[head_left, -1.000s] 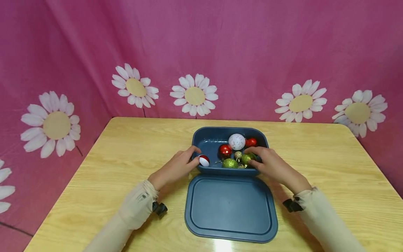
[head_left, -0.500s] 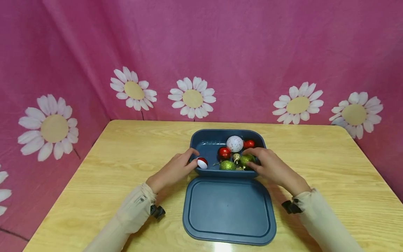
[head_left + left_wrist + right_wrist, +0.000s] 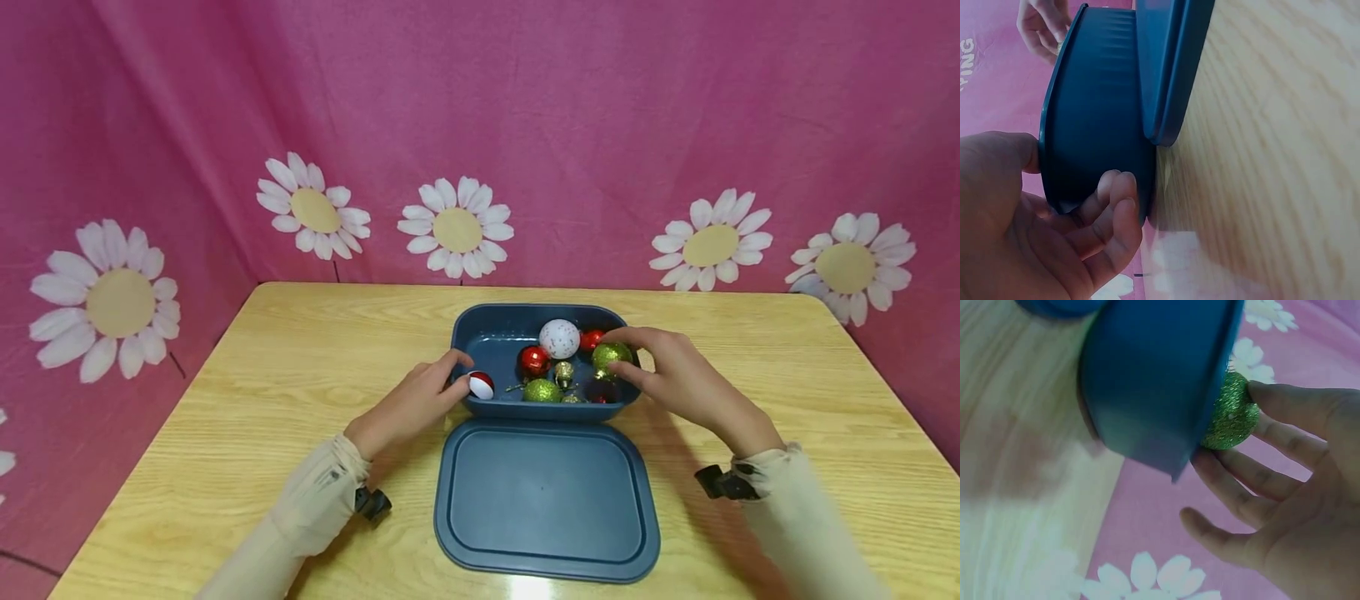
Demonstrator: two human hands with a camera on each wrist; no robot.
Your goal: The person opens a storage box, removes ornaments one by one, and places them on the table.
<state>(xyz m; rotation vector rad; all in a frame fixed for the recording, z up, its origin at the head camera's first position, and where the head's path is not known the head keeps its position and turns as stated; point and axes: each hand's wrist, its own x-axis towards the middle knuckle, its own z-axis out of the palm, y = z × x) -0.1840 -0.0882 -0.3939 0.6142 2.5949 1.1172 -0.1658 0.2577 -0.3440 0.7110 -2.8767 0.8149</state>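
My left hand (image 3: 408, 404) holds the left end of the dark blue box (image 3: 540, 410), thumb and index finger over the rim, other fingers curled against the outer wall (image 3: 1094, 112). A red-and-white ball (image 3: 482, 386) lies inside, right by that thumb. My right hand (image 3: 686, 379) pinches a green glitter bauble (image 3: 612, 357) at the box's right rim; in the right wrist view the green bauble (image 3: 1235, 412) shows above the edge. Inside sit a speckled white ball (image 3: 559, 338), a shiny red bauble (image 3: 535, 362), a small gold bauble (image 3: 563, 372) and another green glitter bauble (image 3: 542, 391).
The box's lid (image 3: 547, 500) lies flat on the wooden table (image 3: 337, 333), just in front of the box. Another red bauble (image 3: 591, 338) is at the back right inside, a dark red one (image 3: 600, 392) at the front right. A pink flowered curtain (image 3: 570, 125) hangs behind.
My right hand has moved right and a little up with the green bauble, from inside the box to its right rim. A dark red bauble now shows there. My left hand stays at the left end.
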